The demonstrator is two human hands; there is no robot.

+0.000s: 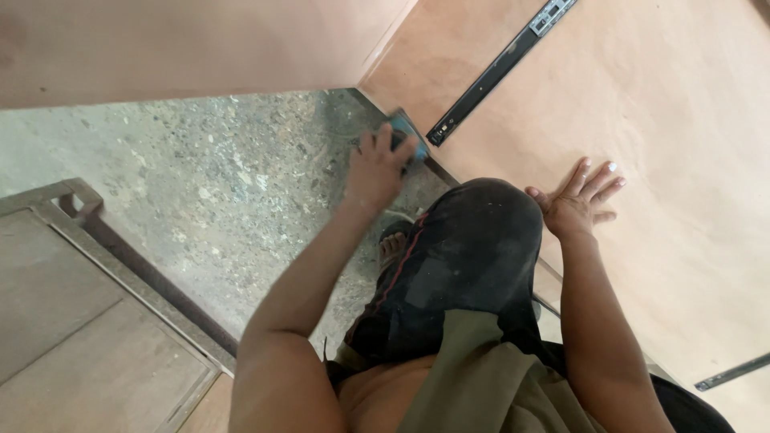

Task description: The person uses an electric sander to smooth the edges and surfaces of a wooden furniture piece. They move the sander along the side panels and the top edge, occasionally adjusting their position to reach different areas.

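Left hand [377, 164] grips blue block [403, 132]; right hand [576, 200] flat on plywood panel [674, 144].

The left arm is stretched forward and bare, the elbow almost straight. The left hand [377, 168] is turned palm down, its fingers [385, 140] curled in a grip. The right arm goes forward too — the right hand [573, 200] lies flat, palm down, the fingers [597, 178] spread wide. One bent knee in dark trousers is between both arms

No packages, labels, signs or screens show here — none at all.
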